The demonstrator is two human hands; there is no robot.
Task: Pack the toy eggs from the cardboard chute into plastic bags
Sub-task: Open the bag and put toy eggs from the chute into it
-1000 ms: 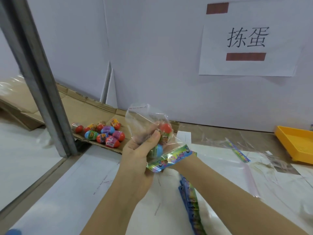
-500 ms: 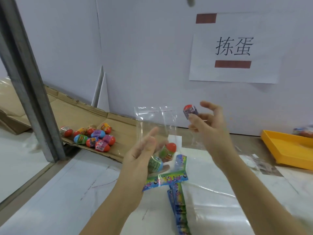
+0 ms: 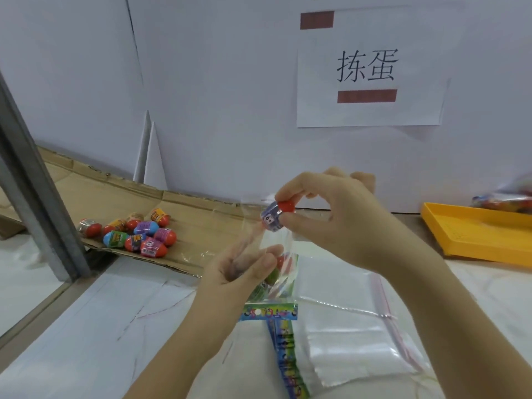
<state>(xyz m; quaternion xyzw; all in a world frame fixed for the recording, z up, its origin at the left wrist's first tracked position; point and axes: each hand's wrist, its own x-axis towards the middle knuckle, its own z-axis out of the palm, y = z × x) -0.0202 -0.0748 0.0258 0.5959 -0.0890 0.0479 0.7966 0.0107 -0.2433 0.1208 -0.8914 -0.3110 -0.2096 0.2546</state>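
Right hand [image 3: 339,226] pinches a toy egg [image 3: 277,216] just above the plastic bag [image 3: 275,241], which the left hand [image 3: 244,272] grips upright to receive it; more eggs [image 3: 138,234] wait on the cardboard chute [image 3: 201,223].

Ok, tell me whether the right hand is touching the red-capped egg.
Touching. The head view shows the right hand pinching the red-capped egg between thumb and forefinger, with no gap.
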